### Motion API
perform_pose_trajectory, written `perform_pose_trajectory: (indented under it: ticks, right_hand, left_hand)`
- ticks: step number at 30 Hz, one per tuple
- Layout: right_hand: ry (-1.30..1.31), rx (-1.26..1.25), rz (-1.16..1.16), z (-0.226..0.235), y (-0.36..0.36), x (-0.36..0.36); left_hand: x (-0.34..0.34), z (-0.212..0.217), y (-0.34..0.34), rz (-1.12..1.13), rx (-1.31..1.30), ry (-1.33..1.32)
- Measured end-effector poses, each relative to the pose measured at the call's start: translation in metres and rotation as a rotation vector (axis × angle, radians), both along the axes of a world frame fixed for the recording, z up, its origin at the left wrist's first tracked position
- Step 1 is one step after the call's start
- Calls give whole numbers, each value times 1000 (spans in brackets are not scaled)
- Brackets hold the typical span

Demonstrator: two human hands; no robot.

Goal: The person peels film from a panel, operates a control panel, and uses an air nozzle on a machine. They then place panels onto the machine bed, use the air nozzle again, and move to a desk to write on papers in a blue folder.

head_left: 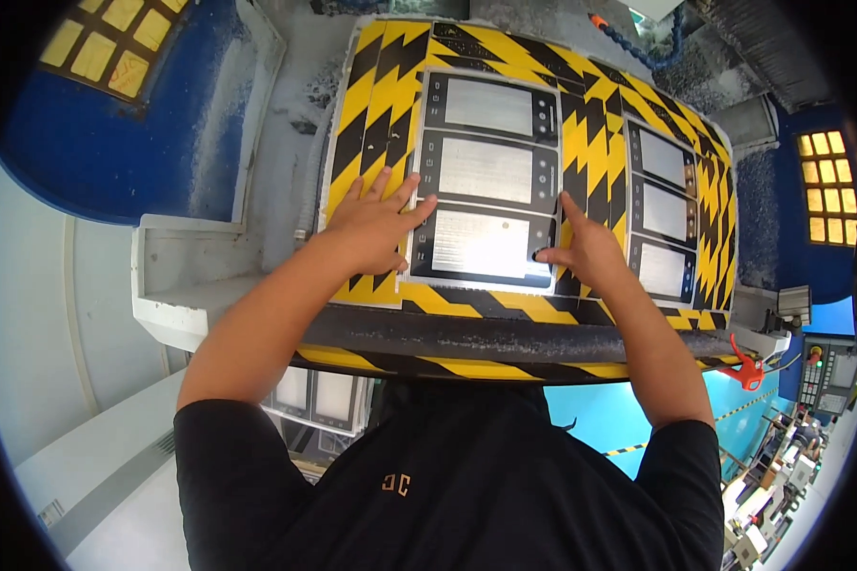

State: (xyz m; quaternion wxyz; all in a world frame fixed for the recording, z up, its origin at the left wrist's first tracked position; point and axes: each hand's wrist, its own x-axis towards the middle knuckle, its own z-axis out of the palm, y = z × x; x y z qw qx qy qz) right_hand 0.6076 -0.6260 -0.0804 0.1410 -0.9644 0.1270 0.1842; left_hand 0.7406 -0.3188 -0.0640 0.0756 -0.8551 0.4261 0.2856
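Hands (364, 231): two | left-column panels (486, 171), nearest hands: three | right-column panels (659, 209): three

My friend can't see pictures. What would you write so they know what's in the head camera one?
A person's left hand and right hand are open at the left and right edges of a sheet with three silver, black-framed panels. It lies on a yellow-and-black striped bed, with a similar sheet further right.

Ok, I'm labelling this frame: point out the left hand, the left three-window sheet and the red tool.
Left hand (367, 231): head view, back of hand.
Left three-window sheet (488, 171): head view, middle window.
Red tool (751, 374): head view, its body.
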Motion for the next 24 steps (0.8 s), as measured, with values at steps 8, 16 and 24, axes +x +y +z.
perform_pose_trajectory:
  ticks: [8,16,24]
  right_hand:
    - [82,44,-62,4,0,4]
    - [150,299,-109,53,-23,-10]
    - [-137,35,-409,38,-200,-107]
  left_hand:
    - [1,5,-7,-40,3,-60]
    - [23,25,-46,-166,50,-106]
    - [-4,53,-155,-134,42,-13]
